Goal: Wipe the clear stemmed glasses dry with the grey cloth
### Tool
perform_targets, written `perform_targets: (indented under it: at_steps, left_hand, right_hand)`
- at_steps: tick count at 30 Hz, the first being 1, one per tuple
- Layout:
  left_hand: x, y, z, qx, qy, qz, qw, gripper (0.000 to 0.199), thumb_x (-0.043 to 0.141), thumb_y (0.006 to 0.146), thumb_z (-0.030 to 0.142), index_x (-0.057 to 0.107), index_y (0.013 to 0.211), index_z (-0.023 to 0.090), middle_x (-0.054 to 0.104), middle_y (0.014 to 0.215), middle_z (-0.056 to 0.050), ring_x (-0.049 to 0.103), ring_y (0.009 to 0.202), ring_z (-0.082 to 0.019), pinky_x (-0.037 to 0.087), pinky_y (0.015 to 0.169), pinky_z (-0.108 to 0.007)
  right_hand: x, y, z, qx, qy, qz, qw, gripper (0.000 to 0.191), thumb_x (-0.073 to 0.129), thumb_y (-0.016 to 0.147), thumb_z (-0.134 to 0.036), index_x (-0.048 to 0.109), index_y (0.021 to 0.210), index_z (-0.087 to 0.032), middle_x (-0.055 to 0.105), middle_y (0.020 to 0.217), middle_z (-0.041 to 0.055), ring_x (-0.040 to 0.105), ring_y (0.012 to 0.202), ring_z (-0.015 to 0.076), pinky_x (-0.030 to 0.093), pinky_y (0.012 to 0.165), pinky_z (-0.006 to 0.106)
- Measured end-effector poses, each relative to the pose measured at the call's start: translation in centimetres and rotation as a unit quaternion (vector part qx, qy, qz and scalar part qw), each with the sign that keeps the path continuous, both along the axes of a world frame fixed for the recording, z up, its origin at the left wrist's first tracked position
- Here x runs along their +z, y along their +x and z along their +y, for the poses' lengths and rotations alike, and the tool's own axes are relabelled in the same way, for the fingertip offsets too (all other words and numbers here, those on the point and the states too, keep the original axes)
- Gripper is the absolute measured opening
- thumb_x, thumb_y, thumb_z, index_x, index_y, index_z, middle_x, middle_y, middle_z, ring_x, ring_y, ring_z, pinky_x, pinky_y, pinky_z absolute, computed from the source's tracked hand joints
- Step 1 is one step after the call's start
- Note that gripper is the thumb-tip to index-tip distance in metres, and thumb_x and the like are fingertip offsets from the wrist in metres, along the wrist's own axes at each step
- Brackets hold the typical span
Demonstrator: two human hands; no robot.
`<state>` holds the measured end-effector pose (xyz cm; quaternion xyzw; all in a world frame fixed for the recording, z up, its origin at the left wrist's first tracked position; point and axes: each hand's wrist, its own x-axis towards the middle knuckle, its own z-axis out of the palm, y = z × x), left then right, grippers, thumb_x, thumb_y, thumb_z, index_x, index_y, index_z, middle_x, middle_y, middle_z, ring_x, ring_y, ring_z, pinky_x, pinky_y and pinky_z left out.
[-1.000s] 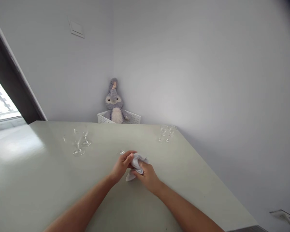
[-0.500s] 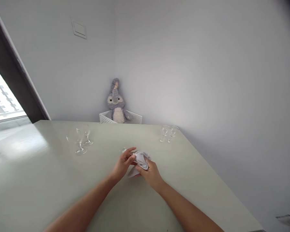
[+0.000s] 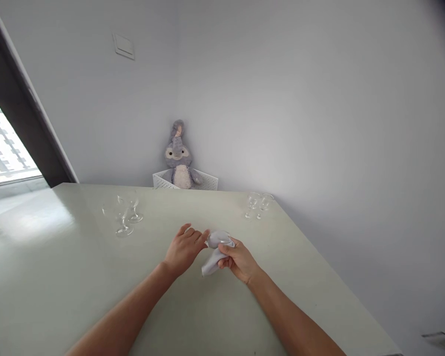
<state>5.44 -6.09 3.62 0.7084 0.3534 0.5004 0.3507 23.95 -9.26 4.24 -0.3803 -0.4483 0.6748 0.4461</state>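
My left hand [image 3: 185, 249] is closed around the stem end of a clear stemmed glass [image 3: 217, 238], hiding its foot and stem. The glass lies sideways above the table, its bowl toward the right. My right hand [image 3: 241, 259] grips a pale grey-white cloth [image 3: 212, 263] against the rim side of the bowl, with the thumb in front. One corner of the cloth hangs down below the bowl. How far the cloth reaches inside the glass, I cannot tell.
Two larger stemmed glasses [image 3: 123, 230] stand at the left of the pale green table [image 3: 193, 316]. Two small stemmed glasses [image 3: 252, 201] stand near its far right corner. Behind the far edge, a grey plush toy [image 3: 181, 175] sits in a white perforated basket [image 3: 209, 182]. Walls border the table.
The cloth has come away from most of the bowl, which now shows bare. My left hand has turned over the stem, covering the foot, and my right hand has shifted slightly right.
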Motion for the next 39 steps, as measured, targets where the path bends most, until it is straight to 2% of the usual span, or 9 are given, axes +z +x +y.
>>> perform_targets:
  at_steps: [3,8,14,18,20,23,29,33,39]
  left_hand:
    - [0.0,-0.2,-0.1,-0.025,-0.033,0.074,0.996,0.020,0.066,0.063,0.034,0.065,0.082,0.026,0.056,0.056,0.000,0.054,0.061,-0.017,0.038,0.074,-0.028]
    - [0.8,0.0,-0.7,-0.181,-0.190,0.163,0.951,0.027,0.049,0.074,0.042,0.061,0.068,0.018,0.055,0.057,0.001,0.046,0.049,-0.010,0.034,0.049,-0.021]
    - [0.6,-0.5,0.3,-0.031,-0.237,0.139,0.961,0.032,0.043,0.073,0.043,0.060,0.083,0.016,0.056,0.062,0.001,0.046,0.051,-0.009,0.035,0.050,-0.021]
    - [-0.3,0.1,0.1,0.006,-0.215,0.156,0.964,0.026,0.043,0.071,0.036,0.057,0.075,0.015,0.056,0.061,0.000,0.047,0.050,-0.010,0.033,0.047,-0.021]
    - [-0.4,0.8,-0.5,0.021,-0.174,0.189,0.966,0.022,0.043,0.071,0.033,0.055,0.065,0.016,0.053,0.055,0.001,0.045,0.048,-0.010,0.031,0.046,-0.021]
    - [-0.1,1.5,-1.5,0.057,-0.075,0.229,0.969,0.024,0.043,0.073,0.032,0.054,0.059,0.017,0.051,0.053,0.002,0.043,0.049,-0.010,0.030,0.049,-0.021]
    - [0.0,1.8,-1.5,0.085,-0.055,0.135,0.986,0.029,0.040,0.077,0.033,0.056,0.097,0.020,0.055,0.063,0.003,0.047,0.053,-0.010,0.035,0.052,-0.020]
    - [-0.5,2.3,-1.4,0.119,-0.095,0.074,0.986,0.026,0.040,0.077,0.034,0.053,0.095,0.020,0.051,0.060,0.004,0.047,0.050,-0.010,0.036,0.050,-0.021]
    - [-1.1,2.5,-1.8,0.191,-0.034,0.150,0.969,0.018,0.035,0.078,0.018,0.050,0.089,0.019,0.048,0.074,-0.001,0.046,0.059,-0.012,0.037,0.053,-0.022]
  right_hand:
    - [1.6,1.1,-0.3,0.076,0.108,-0.125,0.983,0.027,0.063,0.067,-0.029,0.061,0.092,-0.018,0.059,0.070,-0.0017,0.057,0.054,0.0129,0.049,0.054,0.029]
    - [4.6,4.8,0.0,0.149,0.243,-0.325,0.902,0.017,0.056,0.073,-0.029,0.066,0.084,-0.020,0.064,0.079,-0.0002,0.059,0.075,0.0194,0.046,0.071,0.033]
    - [6.2,5.8,-0.4,-0.103,0.377,-0.501,0.772,0.038,0.038,0.085,-0.037,0.047,0.121,-0.026,0.052,0.121,0.0036,0.045,0.110,0.0246,0.035,0.090,0.041]
    - [5.5,2.0,-1.1,-0.022,0.525,-0.563,0.638,0.039,0.040,0.085,-0.036,0.047,0.121,-0.022,0.045,0.129,0.0048,0.033,0.120,0.0285,0.022,0.098,0.048]
    - [5.1,0.3,-0.7,-0.006,0.557,-0.553,0.619,0.036,0.041,0.085,-0.031,0.050,0.118,-0.020,0.050,0.123,0.0055,0.032,0.120,0.0292,0.020,0.099,0.049]
    - [5.2,-0.6,1.1,-0.038,0.531,-0.502,0.681,0.030,0.040,0.085,-0.026,0.058,0.108,-0.020,0.059,0.110,0.0067,0.043,0.109,0.0258,0.028,0.093,0.045]
    - [4.2,-1.1,4.5,-0.157,0.218,-0.134,0.954,0.032,0.041,0.081,-0.040,0.061,0.095,-0.020,0.061,0.100,0.0051,0.054,0.093,0.0201,0.042,0.077,0.032]
    - [1.0,-4.2,3.6,-0.179,0.051,0.093,0.978,0.038,0.040,0.079,-0.047,0.057,0.097,-0.019,0.062,0.095,0.0045,0.057,0.083,0.0195,0.045,0.065,0.029]
    - [-2.2,-7.3,1.3,-0.128,0.065,0.113,0.983,0.028,0.052,0.075,-0.038,0.056,0.096,-0.019,0.061,0.096,0.0038,0.055,0.086,0.0177,0.043,0.070,0.027]
